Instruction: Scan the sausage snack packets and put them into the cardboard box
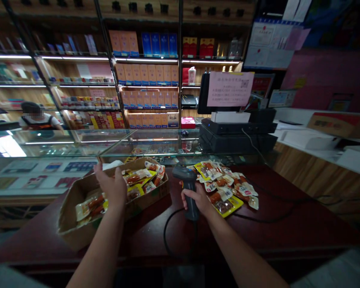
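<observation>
My right hand [198,199] is wrapped round the handle of a dark corded barcode scanner [186,179], held upright over the dark red counter [288,224]. Just right of it lies a pile of small snack packets [228,186] with yellow and white wrappers. My left hand [112,185] hovers open, fingers spread, over a shallow cardboard box [69,224] that holds several more of the same snack packets [139,180]. Nothing is in the left hand.
A black register with a screen and a pink paper notice [229,89] stands behind the pile. Glass display cases [78,144] run along the far side. Shelves of boxed goods [148,76] fill the back wall. Another person [36,116] is at far left.
</observation>
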`<state>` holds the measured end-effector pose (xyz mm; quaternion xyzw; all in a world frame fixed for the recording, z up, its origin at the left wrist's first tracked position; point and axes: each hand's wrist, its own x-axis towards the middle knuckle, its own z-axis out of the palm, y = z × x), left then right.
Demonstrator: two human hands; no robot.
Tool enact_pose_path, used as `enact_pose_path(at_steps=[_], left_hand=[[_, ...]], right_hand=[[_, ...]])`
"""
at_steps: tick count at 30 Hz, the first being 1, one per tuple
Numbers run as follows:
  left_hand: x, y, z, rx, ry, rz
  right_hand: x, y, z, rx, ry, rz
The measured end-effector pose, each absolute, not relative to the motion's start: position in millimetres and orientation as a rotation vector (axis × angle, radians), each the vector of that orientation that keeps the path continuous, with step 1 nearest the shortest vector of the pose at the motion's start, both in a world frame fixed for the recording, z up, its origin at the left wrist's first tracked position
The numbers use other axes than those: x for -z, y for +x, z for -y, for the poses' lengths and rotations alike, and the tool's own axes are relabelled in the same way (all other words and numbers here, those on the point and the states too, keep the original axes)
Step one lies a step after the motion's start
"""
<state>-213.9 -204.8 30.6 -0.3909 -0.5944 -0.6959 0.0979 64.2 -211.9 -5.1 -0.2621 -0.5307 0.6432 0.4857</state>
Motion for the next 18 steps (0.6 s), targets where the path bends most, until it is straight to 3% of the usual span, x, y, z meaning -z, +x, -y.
enact_pose_path(at_steps=[7,11,18], left_hand=[[-0.5,-88.9,182.9,1.831,-2.053,1.533],[32.4,-37.8,146.6,1.582,-2.304,1.911],[48.4,8.6,82.0,1.012,-2.125,2.443]], right_hand=[[27.2,116.0,205.8,-1.405,-0.757,1.153],[36.6,149.4,203.0,-1.28,-0.852,1.018],[61.8,174.6,194.1,-1.143,-0.867,0.905]])
